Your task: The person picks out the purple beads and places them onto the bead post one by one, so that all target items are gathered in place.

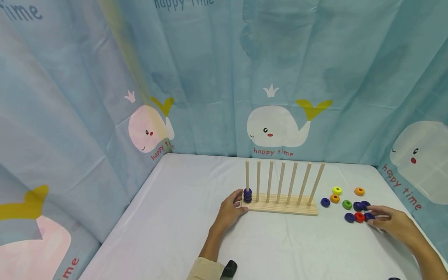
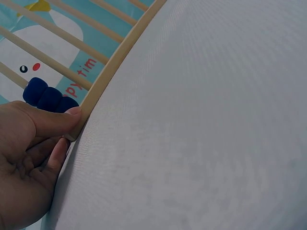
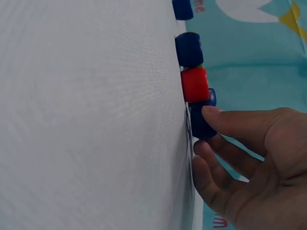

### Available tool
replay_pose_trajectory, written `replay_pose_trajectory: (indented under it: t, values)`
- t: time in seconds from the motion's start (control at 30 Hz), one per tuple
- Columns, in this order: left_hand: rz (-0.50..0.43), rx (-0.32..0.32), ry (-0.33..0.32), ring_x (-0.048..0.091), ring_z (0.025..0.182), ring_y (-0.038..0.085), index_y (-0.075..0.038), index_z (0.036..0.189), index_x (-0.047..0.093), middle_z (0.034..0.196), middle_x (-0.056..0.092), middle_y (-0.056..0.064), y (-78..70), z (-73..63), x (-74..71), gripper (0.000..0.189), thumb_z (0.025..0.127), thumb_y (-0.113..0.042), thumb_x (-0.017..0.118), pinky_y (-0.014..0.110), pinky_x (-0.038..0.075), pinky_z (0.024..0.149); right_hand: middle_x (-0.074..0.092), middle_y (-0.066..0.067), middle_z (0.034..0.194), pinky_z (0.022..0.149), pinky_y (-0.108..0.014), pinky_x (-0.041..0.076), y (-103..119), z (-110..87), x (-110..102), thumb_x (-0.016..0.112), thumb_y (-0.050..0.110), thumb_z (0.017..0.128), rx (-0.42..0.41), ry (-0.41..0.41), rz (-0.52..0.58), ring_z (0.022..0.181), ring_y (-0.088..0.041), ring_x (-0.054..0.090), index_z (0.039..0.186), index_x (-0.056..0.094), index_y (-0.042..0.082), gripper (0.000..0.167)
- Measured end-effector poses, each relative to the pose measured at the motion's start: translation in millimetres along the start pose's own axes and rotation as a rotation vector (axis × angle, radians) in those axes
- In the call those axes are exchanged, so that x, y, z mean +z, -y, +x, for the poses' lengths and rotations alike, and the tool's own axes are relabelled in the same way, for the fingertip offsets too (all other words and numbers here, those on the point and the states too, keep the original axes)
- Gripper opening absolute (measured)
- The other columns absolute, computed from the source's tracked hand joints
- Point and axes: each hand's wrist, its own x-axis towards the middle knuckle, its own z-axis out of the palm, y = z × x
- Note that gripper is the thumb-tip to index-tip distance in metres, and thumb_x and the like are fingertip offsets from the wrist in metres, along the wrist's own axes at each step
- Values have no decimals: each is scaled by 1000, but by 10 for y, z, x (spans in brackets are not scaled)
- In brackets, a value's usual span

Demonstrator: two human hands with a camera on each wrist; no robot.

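held bead: a dark blue bead [image 3: 200, 123] is pinched narrowly between the thumb and fingers of the right hand [image 1: 397, 224], at the right of the white table [image 1: 168, 233]; whether it is lifted at all cannot be told.
close by: a red bead [image 1: 359, 217] is set just left of it, and two other dark blue beads [image 1: 357, 206] are seen just behind.
bead to rack: the wooden base [image 1: 280, 209] is placed well to the bead's left, at nearly the same depth; its long axis is laid left to right, roughly in line with the pinch, and its pegs are stood upright.
loaded peg: a stack of three blue beads [image 1: 247, 196] is threaded on the leftmost peg [image 1: 247, 175], so the held bead is parted from it by the base's whole length.
nearer hand: the stack is neighboured by the left hand [image 1: 229, 210], by which the base's left end is gripped.
between: a green bead [image 1: 347, 205] and an orange bead [image 1: 335, 199] are scattered between bead and base.
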Motion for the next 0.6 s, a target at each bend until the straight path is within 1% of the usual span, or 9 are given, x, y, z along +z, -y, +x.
replay_pose_trajectory:
  t: [0.07,0.17,0.27,0.3,0.37,0.47,0.6]
  values:
    - [0,-10,1,60,137,32,-5,156,50,149,61,16,-2,-1,-1,72,90,-2,80,38,55,114,49,-45,141,69,-35,65,1,-7,8,83,18,92,12,-32,4,114,-58,57,145,49,-14,71]
    - [-1,-23,2,60,137,31,-6,157,50,150,61,14,-2,1,0,72,91,-3,80,38,54,115,48,-44,143,67,-35,64,15,-19,12,81,20,93,40,-90,4,114,-57,56,145,50,-13,69]
    - [-4,-27,1,60,137,31,-7,157,50,150,61,14,-4,3,0,72,91,-3,80,38,54,115,49,-42,145,72,-45,62,58,-44,-1,80,24,94,50,-140,-11,117,-58,54,147,50,-10,69]
    - [-4,-26,0,60,137,30,-7,157,50,150,61,14,-5,1,-1,72,91,-3,80,38,54,115,48,-42,145,74,-50,61,77,-54,-12,79,26,95,52,-145,-14,117,-59,52,147,50,-10,70]
    - [-1,-14,0,61,136,32,-5,156,50,149,61,15,-5,-1,-3,72,91,-3,80,38,55,114,49,-42,145,78,-57,59,122,-81,-34,78,30,97,45,-152,-12,118,-59,52,148,50,-10,71]
    - [3,-7,0,61,136,32,-4,156,50,149,61,15,-6,-5,-5,72,90,-2,80,38,55,113,48,-43,145,83,-67,56,206,-127,-60,74,33,100,38,-156,6,119,-60,53,149,49,-10,70]
    - [8,-10,1,61,136,31,-4,156,50,149,61,15,-7,-9,-6,72,91,-2,80,37,55,114,46,-45,146,86,-71,55,327,-164,-71,69,28,103,18,-191,7,122,-62,51,149,49,-11,63]
